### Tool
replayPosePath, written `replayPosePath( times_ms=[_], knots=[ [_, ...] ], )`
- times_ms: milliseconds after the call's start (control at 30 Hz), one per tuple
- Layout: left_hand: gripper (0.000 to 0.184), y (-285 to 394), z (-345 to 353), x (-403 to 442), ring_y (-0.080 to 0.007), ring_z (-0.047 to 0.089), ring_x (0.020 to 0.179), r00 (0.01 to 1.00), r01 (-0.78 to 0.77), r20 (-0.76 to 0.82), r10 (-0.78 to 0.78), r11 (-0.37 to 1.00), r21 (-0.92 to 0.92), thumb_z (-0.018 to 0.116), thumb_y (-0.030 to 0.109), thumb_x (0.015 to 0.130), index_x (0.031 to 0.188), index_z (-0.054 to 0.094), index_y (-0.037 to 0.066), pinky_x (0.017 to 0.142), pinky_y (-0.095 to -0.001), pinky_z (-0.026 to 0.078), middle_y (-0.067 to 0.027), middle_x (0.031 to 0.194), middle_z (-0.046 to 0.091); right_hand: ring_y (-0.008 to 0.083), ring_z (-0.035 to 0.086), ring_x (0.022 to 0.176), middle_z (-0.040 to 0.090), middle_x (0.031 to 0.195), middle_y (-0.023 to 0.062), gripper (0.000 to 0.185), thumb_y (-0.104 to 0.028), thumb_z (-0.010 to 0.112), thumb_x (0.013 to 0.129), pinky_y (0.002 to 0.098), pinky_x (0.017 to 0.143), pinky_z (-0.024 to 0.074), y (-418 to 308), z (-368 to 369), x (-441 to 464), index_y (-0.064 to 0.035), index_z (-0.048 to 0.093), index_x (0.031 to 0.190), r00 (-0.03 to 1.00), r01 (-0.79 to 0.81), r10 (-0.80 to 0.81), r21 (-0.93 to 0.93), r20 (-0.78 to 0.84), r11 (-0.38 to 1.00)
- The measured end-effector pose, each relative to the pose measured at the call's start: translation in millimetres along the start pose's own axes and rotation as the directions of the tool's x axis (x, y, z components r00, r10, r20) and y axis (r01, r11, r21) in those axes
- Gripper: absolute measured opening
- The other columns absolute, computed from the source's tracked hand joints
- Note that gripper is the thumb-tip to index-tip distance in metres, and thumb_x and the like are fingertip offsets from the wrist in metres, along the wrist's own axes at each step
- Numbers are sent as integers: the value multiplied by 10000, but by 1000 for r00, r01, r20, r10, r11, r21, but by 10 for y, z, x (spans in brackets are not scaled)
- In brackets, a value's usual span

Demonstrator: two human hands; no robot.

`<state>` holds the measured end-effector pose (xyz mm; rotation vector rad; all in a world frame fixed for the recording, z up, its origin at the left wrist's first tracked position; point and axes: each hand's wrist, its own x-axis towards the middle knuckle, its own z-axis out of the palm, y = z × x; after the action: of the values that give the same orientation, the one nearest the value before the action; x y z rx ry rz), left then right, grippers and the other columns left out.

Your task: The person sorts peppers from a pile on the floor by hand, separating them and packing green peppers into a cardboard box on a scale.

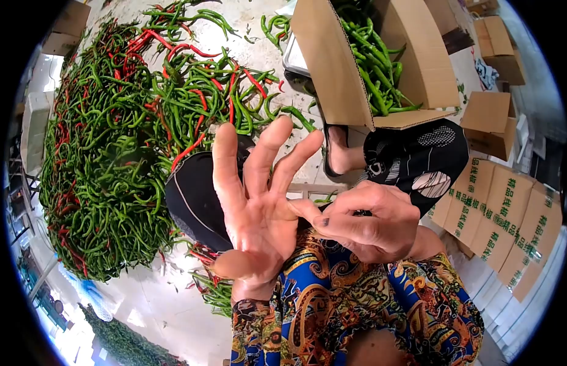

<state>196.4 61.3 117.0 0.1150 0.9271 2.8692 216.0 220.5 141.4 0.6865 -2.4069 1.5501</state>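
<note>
A: What are the hands doing?

B: The left hand [256, 207] is showing its palm, with most fingers spreading wide. The right hand [375, 226] is pinching the left little finger [303, 209] between narrow fingers. That finger is pointing across to the right, its long side sloping slightly down.

A: What is close by?

B: A bright patterned shirt [332, 287] is showing just below. A black-covered knee [201, 201] is sitting behind the left hand and hiding some floor.

A: And past that?

B: A foot [341, 155] is resting near an open box [338, 67]. Its wall is blocking part of the green peppers [375, 67] inside. Those I can see are mostly lying long ways, slanting down to the right.

A: Any more?

B: A big pile [112, 165] of green and red peppers is covering the floor on the left, pointing every way. Boxes with green writing [497, 226] are standing on the right. Far off, at the bottom left, another green heap [128, 341] is lying.
</note>
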Motion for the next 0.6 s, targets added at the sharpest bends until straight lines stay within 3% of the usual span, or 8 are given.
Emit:
replayPosePath(
  times_ms=[133, 233, 267, 400, 600],
  knots=[
    [1215, -67, -70, -20, -528, 271, 1355, 981, -181, 95, 171, 977, 111, 574, 757, 730, 1526, -99, 134, 677, -394, 618, -297, 1535, 147, 177, 661, 656, 663, 850, 75, 273, -61, 821, 712, 275, 547, 512, 41, 15, -35, -38, 674, 941, 999, 11, -11, -6, -38, 1000],
    [1191, -74, -42, -57, -521, 262, 1362, 964, -252, 127, 232, 951, 177, 620, 696, 753, 1525, -110, 157, 653, -411, 620, -299, 1532, 149, 189, 665, 660, 675, 858, 94, 339, -81, 843, 694, 281, 566, 522, -10, -15, 6, -5, 648, 960, 990, -136, 138, 55, -42, 989],
    [1188, -81, -35, -62, -520, 259, 1364, 960, -270, 134, 248, 943, 192, 629, 682, 759, 1524, -114, 159, 653, -416, 620, -299, 1533, 146, 196, 665, 659, 685, 840, 109, 383, -83, 848, 691, 282, 579, 526, -28, -65, 25, 7, 634, 995, 981, -193, 192, 59, 23, 979],
    [1177, -144, -144, -44, -516, 266, 1360, 874, -443, 312, 373, 875, 195, 683, 606, 774, 1525, -119, 184, 667, -447, 623, -298, 1536, 129, 193, 662, 667, 690, 830, 111, 327, -70, 826, 714, 277, 584, 528, -26, -81, 38, 11, 660, 983, 972, -234, 230, 92, 55, 968],
    [1182, -284, -102, -58, -523, 360, 1301, 731, -672, 382, 566, 694, 258, 731, 566, 771, 1528, -108, 218, 687, -440, 625, -299, 1527, 139, 196, 666, 661, 691, 819, 120, 273, -55, 815, 721, 278, 587, 527, -24, -94, 87, 14, 680, 948, 977, -212, 208, 85, 53, 974]
  ],
)
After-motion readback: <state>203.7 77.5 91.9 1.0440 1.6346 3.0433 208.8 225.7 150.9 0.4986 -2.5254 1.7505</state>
